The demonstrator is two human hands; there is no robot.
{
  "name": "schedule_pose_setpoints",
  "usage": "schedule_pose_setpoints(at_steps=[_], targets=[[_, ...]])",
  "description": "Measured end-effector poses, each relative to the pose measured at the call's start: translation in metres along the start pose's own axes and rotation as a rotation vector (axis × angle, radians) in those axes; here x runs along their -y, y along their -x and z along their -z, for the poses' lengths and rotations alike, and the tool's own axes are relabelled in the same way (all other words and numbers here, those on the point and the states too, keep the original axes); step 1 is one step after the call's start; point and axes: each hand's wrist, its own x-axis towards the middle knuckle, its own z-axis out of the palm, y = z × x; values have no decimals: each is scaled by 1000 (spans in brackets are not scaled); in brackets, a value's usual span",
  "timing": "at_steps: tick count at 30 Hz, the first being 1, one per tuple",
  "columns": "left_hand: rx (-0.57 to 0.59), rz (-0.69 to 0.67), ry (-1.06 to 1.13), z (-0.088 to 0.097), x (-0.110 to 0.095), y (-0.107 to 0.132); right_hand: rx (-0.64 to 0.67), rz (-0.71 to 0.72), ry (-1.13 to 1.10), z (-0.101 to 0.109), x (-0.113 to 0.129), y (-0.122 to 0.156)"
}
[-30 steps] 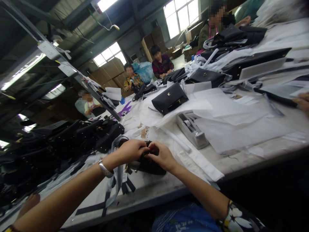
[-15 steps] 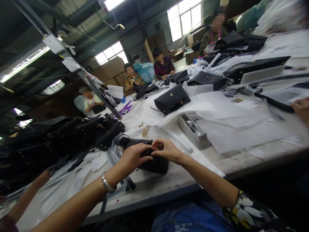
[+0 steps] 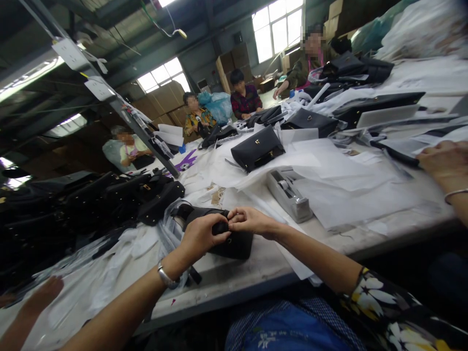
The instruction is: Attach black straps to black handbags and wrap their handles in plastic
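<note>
A black handbag (image 3: pixel 237 247) lies at the near edge of the table, partly covered by my hands. My left hand (image 3: pixel 203 236) is closed, thumb and fingers around a dark part on top of the bag. From the other side, my right hand (image 3: pixel 252 222) pinches at the same spot, its fingertips meeting those of the left. The exact piece between them is too small and hidden to make out. Beside the bag's left end, clear plastic wrap (image 3: pixel 168 229) is bunched up. A grey tape dispenser (image 3: pixel 289 195) stands to the right of my right hand.
Black bags (image 3: pixel 98 209) are heaped at the left. Beyond the dispenser, another black handbag (image 3: pixel 258 148) rests on white paper (image 3: pixel 343 195). Co-workers' hands show at the left (image 3: pixel 42 295) and right (image 3: pixel 444 163) edges. A slanted metal post (image 3: pixel 146 131) rises from the table.
My view has shifted slightly. My fingers have drawn closer together on the bag. The co-worker's hand at the right reaches further in, and a person across the table has extended an arm.
</note>
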Motion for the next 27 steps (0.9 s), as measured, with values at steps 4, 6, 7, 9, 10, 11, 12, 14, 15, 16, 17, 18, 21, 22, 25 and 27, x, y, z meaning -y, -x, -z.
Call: schedule_pose_setpoints(at_steps=[4,6,7,9,10,11,12,14,15,16,17,18,21,22,25,27], targets=[[-53,-48,15,-1,-2,1,-63,-23,11,-4,1,2],[-75,-68,10,-1,-5,2,-86,-36,21,-6,1,4],[-79,-74,6,0,-6,3,-96,-41,28,-5,0,6],[-76,-79,2,0,-7,4,-119,-47,47,-4,-3,9],[-75,-80,3,1,-7,4,-133,-49,58,-2,-5,11],[-75,-80,4,1,-6,5,-148,-51,70,0,-7,14],[-75,-80,7,1,-6,5,-163,-52,83,3,-9,16],[-75,-75,14,2,-3,6,-199,-58,119,11,-15,23],[-77,-69,21,2,-2,7,-220,-62,143,17,-17,27],[-75,-63,30,2,-1,8,-244,-67,170,23,-20,32],[-74,-57,41,3,0,9,-271,-71,202,30,-22,38],[-74,-53,52,3,2,9,-299,-74,237,37,-25,45],[-74,-55,80,2,5,11,-379,-77,341,58,-30,65],[-74,-58,87,2,5,11,-398,-79,363,63,-31,71],[-72,-67,112,0,7,9,-413,-60,486,68,-30,85],[-67,-72,130,-1,8,8,-403,-40,665,65,-27,88]])
